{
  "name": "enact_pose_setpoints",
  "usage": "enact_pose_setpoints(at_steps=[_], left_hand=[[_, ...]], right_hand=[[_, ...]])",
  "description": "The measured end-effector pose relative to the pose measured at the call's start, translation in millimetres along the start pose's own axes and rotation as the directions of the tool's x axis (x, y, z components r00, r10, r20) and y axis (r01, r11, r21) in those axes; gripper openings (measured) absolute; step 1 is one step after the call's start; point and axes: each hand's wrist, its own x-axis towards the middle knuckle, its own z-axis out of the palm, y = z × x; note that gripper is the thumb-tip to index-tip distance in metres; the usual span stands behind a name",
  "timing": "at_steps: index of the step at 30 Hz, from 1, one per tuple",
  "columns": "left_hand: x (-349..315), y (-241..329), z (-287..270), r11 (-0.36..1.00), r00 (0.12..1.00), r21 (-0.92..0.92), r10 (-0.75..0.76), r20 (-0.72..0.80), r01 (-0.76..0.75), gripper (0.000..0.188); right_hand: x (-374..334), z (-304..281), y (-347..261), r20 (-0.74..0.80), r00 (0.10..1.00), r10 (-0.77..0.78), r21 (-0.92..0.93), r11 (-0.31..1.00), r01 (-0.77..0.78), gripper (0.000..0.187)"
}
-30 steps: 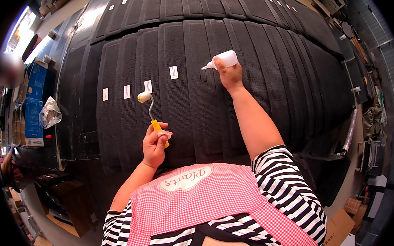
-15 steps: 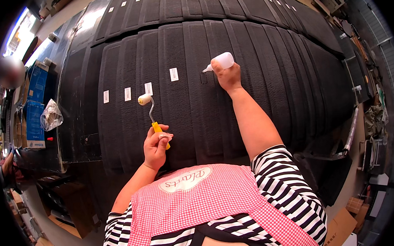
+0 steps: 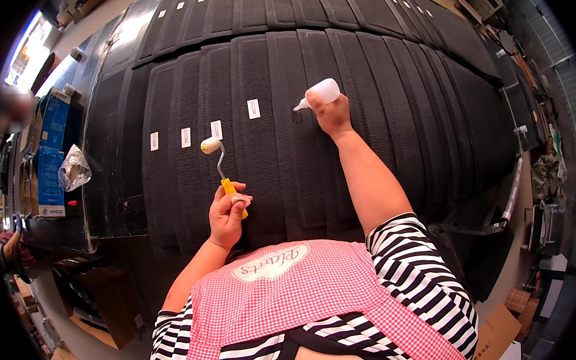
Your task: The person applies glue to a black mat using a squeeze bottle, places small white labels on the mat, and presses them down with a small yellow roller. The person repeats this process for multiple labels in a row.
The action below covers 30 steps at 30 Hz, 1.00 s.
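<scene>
My right hand (image 3: pixel 333 117) is closed around a white squeeze bottle (image 3: pixel 325 90), tilted with its narrow nozzle pointing down to the left. The tip is at the ribbed black mat (image 3: pixel 288 173), by a small dark rectangular outline (image 3: pixel 298 117); whether it touches cannot be made out. Nearer my body, my left hand (image 3: pixel 227 214) grips the yellow handle of a small roller (image 3: pixel 221 165). Its white head is up, just below one white label (image 3: pixel 216 129). Something small and pale, perhaps clear film, shows at the left thumb. Several labels, including the rightmost label (image 3: pixel 253 109), sit in a row on the mat.
Beyond lies a second black mat (image 3: pixel 253 11) with several white labels. On the left are blue cartons (image 3: pixel 51 173), a crumpled clear plastic bag (image 3: pixel 74 168) and a person's hand (image 3: pixel 12 243). A dark-filled cardboard box (image 3: pixel 99 301) stands below; a wrapped tube (image 3: pixel 513 191) is at right.
My right hand has shifted slightly left, and the bottle's nozzle has moved a little nearer to me along the outline. My left hand and the roller stay nearly still.
</scene>
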Motion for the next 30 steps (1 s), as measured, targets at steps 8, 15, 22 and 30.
enact_pose_setpoints(at_steps=[8,15,22,30], left_hand=[[-1,4,2,0.998,0.999,-0.046,-0.035,-0.010,0.034,0.034],[2,7,2,0.999,1.000,-0.037,-0.023,-0.017,0.023,0.030],[0,6,3,0.999,0.999,-0.034,-0.023,-0.033,0.022,0.029],[-1,2,2,0.999,1.000,-0.033,-0.024,-0.013,0.023,0.034]], right_hand=[[-4,-8,-4,0.076,0.996,0.038,0.039,0.998,-0.041,0.034],[4,-4,2,0.003,1.000,0.006,0.001,1.000,-0.006,0.031],[-10,-11,-1,0.060,0.998,0.022,0.047,0.999,-0.025,0.030],[-5,-15,-9,0.002,0.995,0.096,0.349,0.933,-0.091,0.031]])
